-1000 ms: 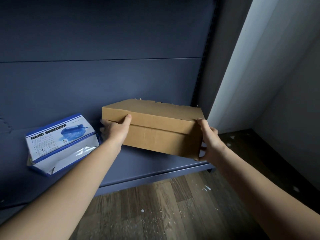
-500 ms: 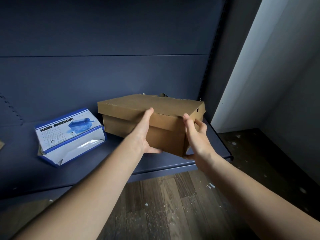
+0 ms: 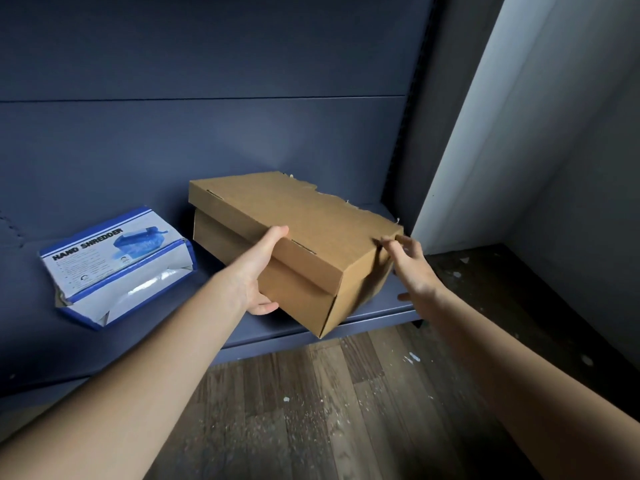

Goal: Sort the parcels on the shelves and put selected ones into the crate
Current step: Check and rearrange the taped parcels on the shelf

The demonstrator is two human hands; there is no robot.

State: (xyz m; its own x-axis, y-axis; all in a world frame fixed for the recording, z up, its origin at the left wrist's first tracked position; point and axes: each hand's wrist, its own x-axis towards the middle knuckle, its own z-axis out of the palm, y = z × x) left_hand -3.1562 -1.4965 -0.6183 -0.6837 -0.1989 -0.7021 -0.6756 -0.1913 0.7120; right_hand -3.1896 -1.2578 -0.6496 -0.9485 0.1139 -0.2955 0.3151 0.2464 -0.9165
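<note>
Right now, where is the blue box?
In the head view, the blue box lies left on the shelf, just left of the cardboard box.

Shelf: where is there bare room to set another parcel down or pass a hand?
Bare shelf lies left of the shredder box and along the front edge before it. Crowded: the narrow gap between it and the cardboard box, and the right half, taken by that box, the left hand gripping it and the right hand at its corner.

"HAND SHREDDER" in dark capitals, slanting across the white top face of the blue-and-white box (image 3: 110, 261), left of the frame, on the shelf (image 3: 31, 334), finer print beneath too small to read
</note>
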